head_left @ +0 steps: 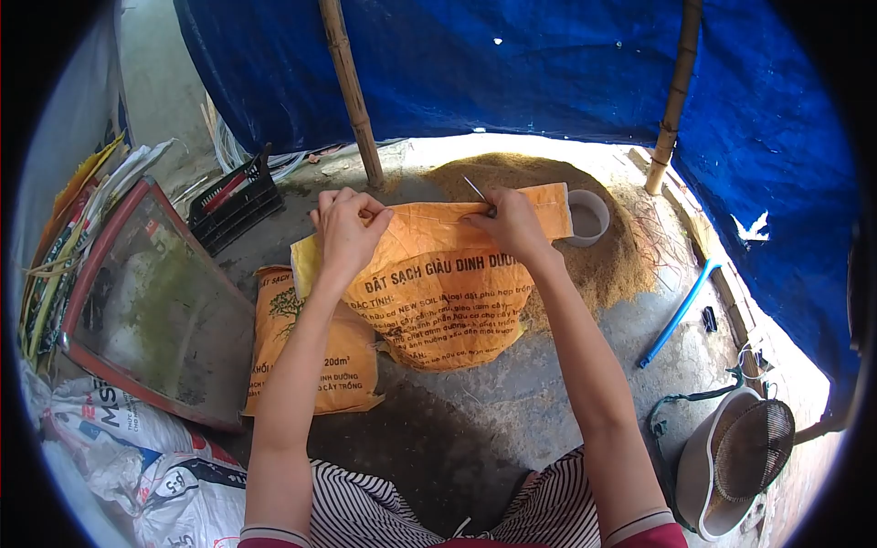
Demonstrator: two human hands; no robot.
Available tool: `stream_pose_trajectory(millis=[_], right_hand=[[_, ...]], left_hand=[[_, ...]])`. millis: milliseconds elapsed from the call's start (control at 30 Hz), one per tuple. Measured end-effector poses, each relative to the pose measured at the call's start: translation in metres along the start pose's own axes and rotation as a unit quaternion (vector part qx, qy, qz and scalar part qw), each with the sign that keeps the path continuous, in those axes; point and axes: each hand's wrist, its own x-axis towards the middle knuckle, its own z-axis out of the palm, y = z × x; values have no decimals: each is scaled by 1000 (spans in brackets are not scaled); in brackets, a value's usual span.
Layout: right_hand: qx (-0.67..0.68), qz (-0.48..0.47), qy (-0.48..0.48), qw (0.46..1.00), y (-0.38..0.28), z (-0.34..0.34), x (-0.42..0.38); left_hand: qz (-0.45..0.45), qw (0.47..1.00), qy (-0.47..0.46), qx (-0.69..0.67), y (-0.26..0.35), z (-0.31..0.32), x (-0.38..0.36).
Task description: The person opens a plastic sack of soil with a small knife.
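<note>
An orange printed soil bag (448, 301) stands in front of me, its top edge folded over in a flat band. My left hand (347, 230) pinches the left part of that folded edge, or something fine on it too small to make out. On the right part of the fold, my right hand (513, 224) is closed around a thin, pointed metal tool (473, 188). Its tip sticks up past the fingers, and the dark grip is mostly hidden. A second orange bag (352, 361) lies at the lower left, partly behind my left forearm.
A brown grainy heap (585, 274) lies behind the bag, with a white round container (587, 219) on it. Left are a red-framed panel (164, 310), black crate (237, 205) and white sacks (183, 493). Right are a blue tube (676, 315), grey bucket (699, 466) and sieve (754, 447).
</note>
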Motion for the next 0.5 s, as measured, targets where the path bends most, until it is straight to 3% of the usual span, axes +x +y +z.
stream_pose_trajectory(millis=[167,367,433,467,500], right_hand=[[-34,-39,33,998,6,5,1],[-34,-35,15,999,-2,7,1],[-38,-58,14,998,1,8,1],[-38,-58,13,998,3,10,1],[-24,-71,2,997,1,10,0]], left_hand=[[-29,998,-43,-20,-5,-5,3],[-21,991,-116,59,14,-13,7],[52,980,-65,-182,20,-6,12],[51,980,-65,-182,23,-4,16],[16,965,-157,-211,26,-2,21]])
